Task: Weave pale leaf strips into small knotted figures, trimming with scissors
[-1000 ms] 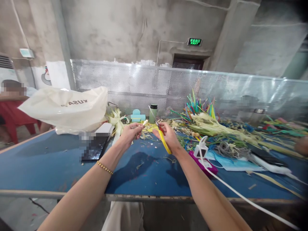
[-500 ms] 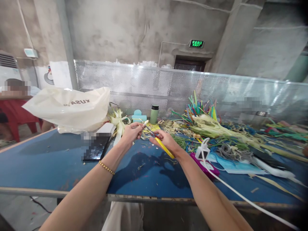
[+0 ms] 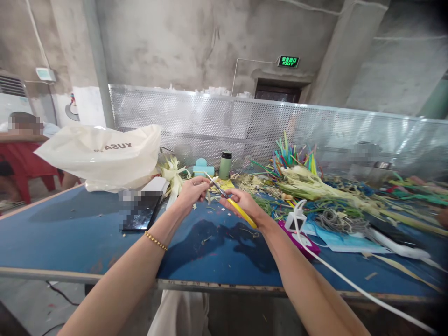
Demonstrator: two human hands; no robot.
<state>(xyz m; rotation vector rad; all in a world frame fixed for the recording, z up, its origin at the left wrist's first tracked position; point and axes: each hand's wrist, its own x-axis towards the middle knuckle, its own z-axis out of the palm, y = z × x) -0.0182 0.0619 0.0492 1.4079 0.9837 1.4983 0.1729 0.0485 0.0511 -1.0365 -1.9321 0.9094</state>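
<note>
Grey, stained concrete wall [image 3: 157,46] rises beyond the hands, with a perforated silvery metal screen [image 3: 175,119] in front of it along the far edge of a blue-topped table [image 3: 70,238]. Far to the left of both hands, a person sits on a red plastic chair [image 3: 26,175]. Nearer, a large cream plastic bag with dark lettering [image 3: 101,161] slumps on the table, and a flat, glossy black device [image 3: 142,214] lies just left of the left forearm. Pale, dry husk strips [image 3: 173,172] spread just behind the left hand [image 3: 195,192], whose wrist wears a bracelet of gold-coloured beads [image 3: 156,241]. Its fingertips pinch a small whitish piece [image 3: 214,179], partly hidden, between the two hands. Against or very near this piece lie the blades of the yellow-handled metal scissors [image 3: 244,214], grasped in the right hand [image 3: 241,201]. Directly beyond the hands stand a light-blue rounded case [image 3: 204,171] and a green bottle with a black lid [image 3: 226,166]. Right of the right hand come a long pale-green husk bundle [image 3: 311,184], upright multicoloured strips [image 3: 294,156] behind it, a white plug adapter [image 3: 295,222] on a magenta block [image 3: 310,248], and tangled grey cord [image 3: 339,219].
</note>
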